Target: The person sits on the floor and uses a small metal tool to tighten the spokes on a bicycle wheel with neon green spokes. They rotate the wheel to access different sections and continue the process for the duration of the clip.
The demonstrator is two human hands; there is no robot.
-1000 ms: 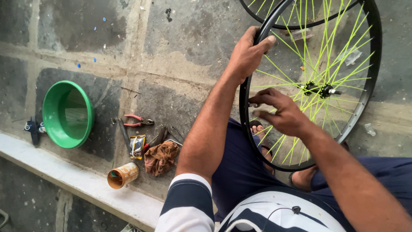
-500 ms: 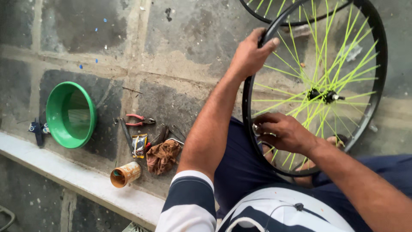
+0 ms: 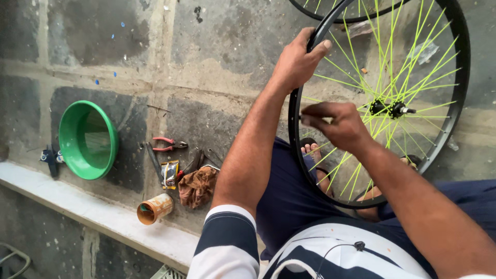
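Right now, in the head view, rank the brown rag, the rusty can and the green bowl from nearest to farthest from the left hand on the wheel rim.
1. Brown rag: on the floor beside the left forearm, nearest the left hand.
2. Rusty can: lying just beyond the rag, by the pale ledge.
3. Green bowl: farthest out, tilted on its side.

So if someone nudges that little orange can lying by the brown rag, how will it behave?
The orange can lies on its side on the paved floor, so it would probably roll. It looks small and open-ended, likely light. The brown rag beside it might stop it.
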